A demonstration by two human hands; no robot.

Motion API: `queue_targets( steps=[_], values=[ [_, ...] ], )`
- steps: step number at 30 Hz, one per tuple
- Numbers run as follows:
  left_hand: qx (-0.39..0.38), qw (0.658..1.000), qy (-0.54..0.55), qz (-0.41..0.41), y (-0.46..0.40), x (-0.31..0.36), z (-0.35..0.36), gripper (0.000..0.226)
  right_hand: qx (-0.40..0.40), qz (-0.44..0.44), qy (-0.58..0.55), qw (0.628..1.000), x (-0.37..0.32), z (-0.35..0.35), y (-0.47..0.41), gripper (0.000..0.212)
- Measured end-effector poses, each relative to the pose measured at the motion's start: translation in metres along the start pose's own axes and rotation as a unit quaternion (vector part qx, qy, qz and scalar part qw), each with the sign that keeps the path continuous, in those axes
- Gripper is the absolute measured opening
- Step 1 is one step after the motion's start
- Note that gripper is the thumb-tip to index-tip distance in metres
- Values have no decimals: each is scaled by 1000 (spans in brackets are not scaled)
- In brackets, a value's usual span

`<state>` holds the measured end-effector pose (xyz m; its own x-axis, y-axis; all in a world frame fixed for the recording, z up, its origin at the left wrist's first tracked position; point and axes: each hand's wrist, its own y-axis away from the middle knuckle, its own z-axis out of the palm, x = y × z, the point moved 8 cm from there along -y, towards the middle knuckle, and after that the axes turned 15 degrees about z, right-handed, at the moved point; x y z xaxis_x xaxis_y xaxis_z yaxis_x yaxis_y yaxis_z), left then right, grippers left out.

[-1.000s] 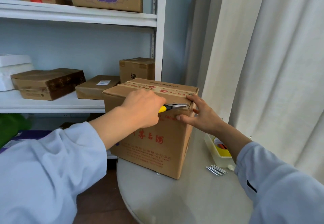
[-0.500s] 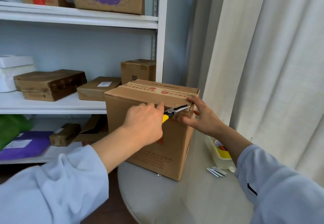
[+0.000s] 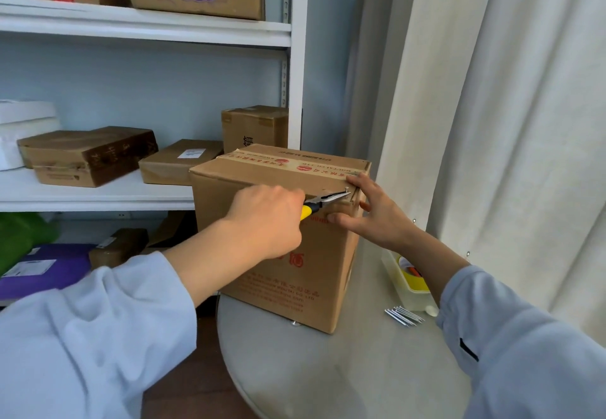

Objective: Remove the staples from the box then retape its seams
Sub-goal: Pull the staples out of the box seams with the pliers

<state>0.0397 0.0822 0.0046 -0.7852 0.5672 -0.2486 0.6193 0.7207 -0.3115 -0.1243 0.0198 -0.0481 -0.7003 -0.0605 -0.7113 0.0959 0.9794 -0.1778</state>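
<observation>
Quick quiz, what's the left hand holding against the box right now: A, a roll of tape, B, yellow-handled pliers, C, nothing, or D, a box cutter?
B: the left hand grips yellow-handled pliers, whose tips reach the top right corner of the box, which the right hand steadies.

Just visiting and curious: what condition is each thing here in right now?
Box: upright on the table, top taped shut.
Pliers: tips at the box's top right corner.
Left hand: grips the pliers.
Right hand: fingers spread, bracing that corner.
Loose nails: lying on the table.
</observation>
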Motion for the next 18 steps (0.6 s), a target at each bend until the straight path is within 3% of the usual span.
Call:
queue_targets(
  steps=[3, 7, 12, 18],
  values=[
    [0, 998, 56, -27, 9, 8, 12, 16, 9, 3, 7, 1000, 0, -1, 0, 97],
    [-11, 998, 48, -40, 13, 13, 19, 21, 9, 5, 3, 1000, 2, 0, 0, 97],
    [-9, 997, -63, -32, 11, 9, 6, 34, 3, 9, 10, 1000, 2, 2, -2, 97],
    [-27, 991, -128, -8, -1, 8, -9, 33, 1, 6, 3, 1000, 2, 2, -3, 96]
  ],
)
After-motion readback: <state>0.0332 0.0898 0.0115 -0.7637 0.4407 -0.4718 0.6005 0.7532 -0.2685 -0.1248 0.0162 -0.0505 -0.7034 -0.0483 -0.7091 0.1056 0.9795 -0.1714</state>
